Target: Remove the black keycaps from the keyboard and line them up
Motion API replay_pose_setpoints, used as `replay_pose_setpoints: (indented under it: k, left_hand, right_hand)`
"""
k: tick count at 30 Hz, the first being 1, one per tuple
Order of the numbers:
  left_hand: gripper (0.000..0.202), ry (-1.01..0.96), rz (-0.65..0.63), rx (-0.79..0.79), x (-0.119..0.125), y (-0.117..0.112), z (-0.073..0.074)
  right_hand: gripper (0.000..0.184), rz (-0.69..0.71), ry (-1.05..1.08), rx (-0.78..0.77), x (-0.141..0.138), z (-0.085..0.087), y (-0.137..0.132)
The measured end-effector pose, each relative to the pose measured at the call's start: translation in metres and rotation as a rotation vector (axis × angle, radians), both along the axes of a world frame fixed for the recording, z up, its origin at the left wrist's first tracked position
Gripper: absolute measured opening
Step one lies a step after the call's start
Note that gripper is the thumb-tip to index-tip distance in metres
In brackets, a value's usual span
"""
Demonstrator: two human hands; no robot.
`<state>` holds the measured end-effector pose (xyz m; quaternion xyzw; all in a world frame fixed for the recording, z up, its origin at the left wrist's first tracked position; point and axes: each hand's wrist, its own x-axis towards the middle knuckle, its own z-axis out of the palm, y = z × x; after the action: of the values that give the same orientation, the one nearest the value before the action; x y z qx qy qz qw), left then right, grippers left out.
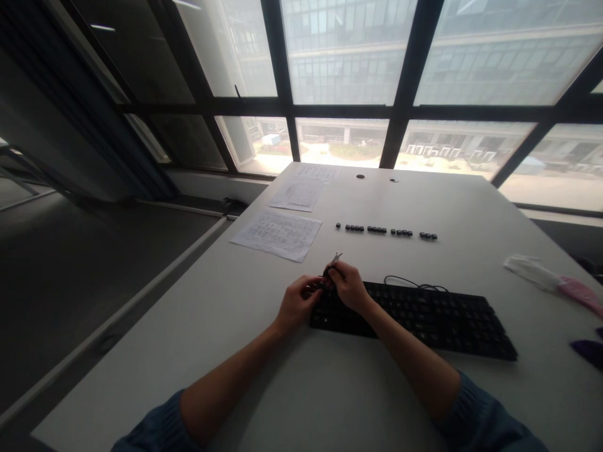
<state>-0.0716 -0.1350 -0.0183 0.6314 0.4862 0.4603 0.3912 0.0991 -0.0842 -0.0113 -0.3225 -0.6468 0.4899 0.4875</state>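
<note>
A black keyboard [424, 317] lies on the white table [264, 370] in front of me. My left hand [296, 306] rests at the keyboard's left end, fingers curled against its top corner. My right hand [347, 285] is closed on a small metal tool [335, 258] whose tip sticks up above the keyboard's upper left corner. A row of several loose black keycaps [386, 231] is laid out on the table beyond the keyboard. The keyboard's cable [414, 284] loops behind it.
Two printed sheets [277, 233] [298, 193] lie at the far left of the table. A white and pink packet [551, 279] and a dark purple thing [588, 351] sit at the right edge. Large windows [348, 75] stand behind the table.
</note>
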Motion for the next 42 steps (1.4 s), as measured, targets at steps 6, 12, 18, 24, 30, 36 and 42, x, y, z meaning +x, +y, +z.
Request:
replay_pose_setpoints:
  k: [6, 12, 18, 24, 30, 36, 42]
  left_hand:
    - [0.020, 0.064, 0.041, 0.067, 0.002, -0.001, 0.002]
    - [0.024, 0.159, 0.080, 0.121, 0.007, -0.004, 0.001]
    - [0.019, 0.365, 0.110, 0.318, 0.009, -0.006, 0.004]
    - [0.017, 0.450, 0.147, 0.419, 0.006, -0.005, 0.004]
    - [0.017, 0.393, 0.185, 0.395, 0.005, -0.005, 0.007]
    - [0.028, 0.009, 0.043, 0.085, -0.006, 0.010, 0.002]
    - [0.041, -0.209, 0.176, -0.144, -0.022, 0.021, -0.003]
  right_hand:
    - [0.018, 0.047, -0.041, 0.063, 0.000, 0.003, -0.005]
    - [0.019, 0.075, -0.078, 0.129, 0.002, 0.005, -0.007]
    - [0.019, 0.008, -0.053, 0.070, 0.000, 0.004, -0.006]
    - [0.020, -0.021, -0.095, 0.123, 0.000, 0.009, -0.009]
    - [0.019, -0.002, -0.173, 0.222, 0.000, 0.014, -0.012]
    - [0.018, 0.012, -0.145, 0.182, 0.001, 0.014, -0.011]
    - [0.018, -0.005, -0.085, 0.128, -0.001, 0.010, -0.009]
